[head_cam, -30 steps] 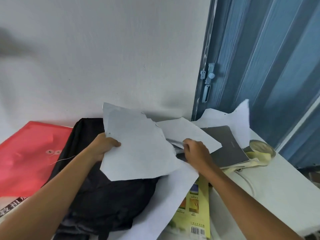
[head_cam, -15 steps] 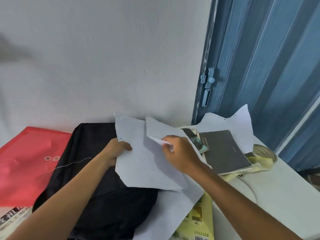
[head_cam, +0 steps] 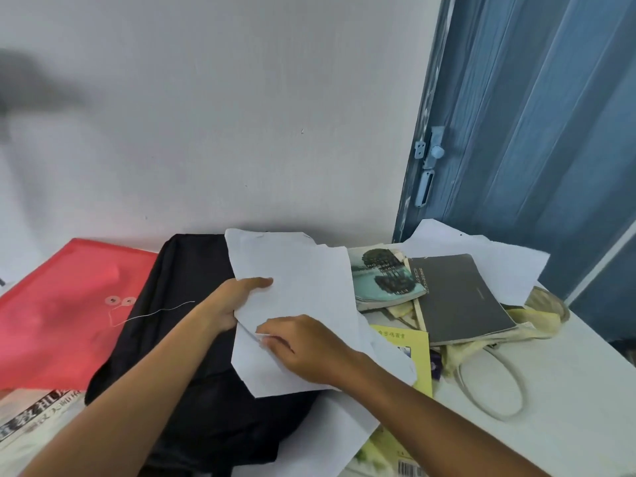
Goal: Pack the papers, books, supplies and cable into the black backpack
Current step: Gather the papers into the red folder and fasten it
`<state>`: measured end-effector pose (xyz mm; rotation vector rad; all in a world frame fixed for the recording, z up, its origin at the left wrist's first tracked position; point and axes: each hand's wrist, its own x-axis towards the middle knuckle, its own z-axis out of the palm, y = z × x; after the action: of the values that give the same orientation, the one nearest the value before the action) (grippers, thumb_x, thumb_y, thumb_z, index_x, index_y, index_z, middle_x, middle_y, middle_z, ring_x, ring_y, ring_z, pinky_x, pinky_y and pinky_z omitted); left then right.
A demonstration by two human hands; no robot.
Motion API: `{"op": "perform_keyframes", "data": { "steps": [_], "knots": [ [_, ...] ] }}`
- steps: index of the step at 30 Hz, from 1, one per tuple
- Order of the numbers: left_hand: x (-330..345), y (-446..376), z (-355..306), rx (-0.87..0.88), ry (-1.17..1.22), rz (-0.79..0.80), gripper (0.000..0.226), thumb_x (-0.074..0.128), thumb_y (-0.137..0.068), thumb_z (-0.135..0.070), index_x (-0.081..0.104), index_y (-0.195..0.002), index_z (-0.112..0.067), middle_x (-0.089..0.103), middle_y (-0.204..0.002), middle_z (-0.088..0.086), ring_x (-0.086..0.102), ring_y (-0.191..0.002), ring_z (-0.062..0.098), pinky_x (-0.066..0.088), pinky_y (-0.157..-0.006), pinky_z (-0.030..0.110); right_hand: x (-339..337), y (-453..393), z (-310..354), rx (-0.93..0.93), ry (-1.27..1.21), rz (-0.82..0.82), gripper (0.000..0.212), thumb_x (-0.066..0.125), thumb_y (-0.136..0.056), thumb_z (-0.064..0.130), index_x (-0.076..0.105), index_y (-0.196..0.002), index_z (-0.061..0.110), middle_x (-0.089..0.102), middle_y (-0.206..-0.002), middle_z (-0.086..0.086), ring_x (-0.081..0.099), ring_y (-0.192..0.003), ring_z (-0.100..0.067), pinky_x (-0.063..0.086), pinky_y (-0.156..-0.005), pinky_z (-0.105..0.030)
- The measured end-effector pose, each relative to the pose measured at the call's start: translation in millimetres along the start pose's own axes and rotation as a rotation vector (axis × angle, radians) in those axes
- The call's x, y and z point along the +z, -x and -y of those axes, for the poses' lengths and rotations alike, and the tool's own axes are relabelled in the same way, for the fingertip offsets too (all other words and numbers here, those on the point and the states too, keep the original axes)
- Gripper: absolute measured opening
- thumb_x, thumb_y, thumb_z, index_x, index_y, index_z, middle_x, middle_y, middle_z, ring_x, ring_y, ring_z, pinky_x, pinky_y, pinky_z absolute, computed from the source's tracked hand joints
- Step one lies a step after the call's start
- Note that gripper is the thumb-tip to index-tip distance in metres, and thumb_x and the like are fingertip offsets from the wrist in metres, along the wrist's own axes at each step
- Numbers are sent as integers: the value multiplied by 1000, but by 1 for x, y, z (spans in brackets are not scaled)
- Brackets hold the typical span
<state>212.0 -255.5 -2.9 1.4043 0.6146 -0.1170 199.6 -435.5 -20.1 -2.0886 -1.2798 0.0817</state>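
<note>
Papers [head_cam: 296, 287] are lying over the black backpack [head_cam: 192, 339] on the worktop [head_cam: 568, 407]. Left hand [head_cam: 234, 301] is gripping their left edge, thumb on top, while right hand [head_cam: 299, 346] is pinching the lower edge.

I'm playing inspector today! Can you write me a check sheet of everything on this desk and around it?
Surface: white table, mostly covered.
Job's things: black backpack lying flat; white papers held over it; another sheet at the back under a grey notebook; a book with a tree picture; a yellow book partly under the papers.
Clutter: red envelope folder; a newspaper; a roll of tape; a cream cloth bag.
Hands: left hand grips the papers' edge; right hand pinches them lower down.
Cables: nothing clearly seen; the pale loop looks like a bag handle.
Surroundings: white wall; blue folding door.
</note>
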Motion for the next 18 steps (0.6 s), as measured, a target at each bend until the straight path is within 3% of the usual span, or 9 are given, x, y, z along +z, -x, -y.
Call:
{"op": "perform_keyframes", "data": {
  "steps": [4, 6, 8, 10, 12, 14, 16, 18],
  "knots": [
    [-2, -3, 4, 34, -2, -47, 36, 67, -82, 2, 60, -117, 6, 67, -113, 21, 65, -100, 38, 55, -76, 42, -13, 7, -3, 137, -167, 76, 26, 55, -92, 41, 67, -105, 22, 69, -106, 6, 62, -98, -9, 47, -85, -27],
    [-2, -3, 3, 73, -2, -80, 31, 66, -83, 5, 61, -113, 5, 67, -110, 20, 66, -95, 36, 54, -73, 41, -24, 8, -8, 206, -285, -99, 21, 55, -89, 35, 68, -96, 21, 71, -95, 8, 64, -89, -7, 51, -84, -28],
    [-3, -4, -1, 126, -11, -102, 23, 65, -84, 5, 62, -107, 2, 68, -104, 16, 66, -90, 33, 53, -70, 40, -40, 7, -22, 266, -231, -370, 16, 54, -87, 21, 67, -93, 14, 69, -82, 3, 66, -75, -14, 54, -74, -35],
    [-6, -3, -7, 178, -28, -122, 15, 64, -84, 6, 63, -96, -3, 67, -99, 12, 66, -84, 29, 52, -66, 37, -60, 7, -42, 407, -127, -496, 15, 53, -86, 8, 66, -93, 10, 67, -81, 0, 65, -75, -20, 54, -71, -37],
    [-10, -3, -13, 218, -73, -150, 14, 63, -85, 6, 62, -89, -8, 66, -93, 9, 64, -78, 24, 50, -62, 34, -76, 13, -63, 609, -19, -391, 15, 52, -85, 3, 65, -88, 10, 64, -82, 1, 63, -80, -22, 52, -72, -34],
    [-16, -3, -17, 251, -138, -176, 15, 62, -86, 5, 61, -85, -10, 64, -90, 7, 63, -75, 22, 49, -62, 32, -81, 23, -84, 790, 58, -146, 10, 56, -83, 4, 65, -83, 8, 66, -82, -2, 64, -80, -24, 52, -71, -33],
    [-21, -5, -19, 266, -185, -193, 13, 63, -86, 5, 60, -85, -8, 63, -90, 8, 62, -74, 21, 49, -69, 34, -78, 34, -97, 862, 106, 34, 10, 65, -78, 9, 68, -84, 1, 70, -89, -15, 66, -80, -29, 47, -65, -30],
    [-23, -6, -18, 261, -219, -213, 12, 63, -86, 4, 60, -94, -4, 62, -89, 7, 61, -73, 20, 48, -74, 36, -74, 38, -100, 890, 103, 82, 26, 74, -72, 21, 67, -83, 0, 70, -90, -16, 62, -71, -25, 39, -61, -29]
  ]
}}
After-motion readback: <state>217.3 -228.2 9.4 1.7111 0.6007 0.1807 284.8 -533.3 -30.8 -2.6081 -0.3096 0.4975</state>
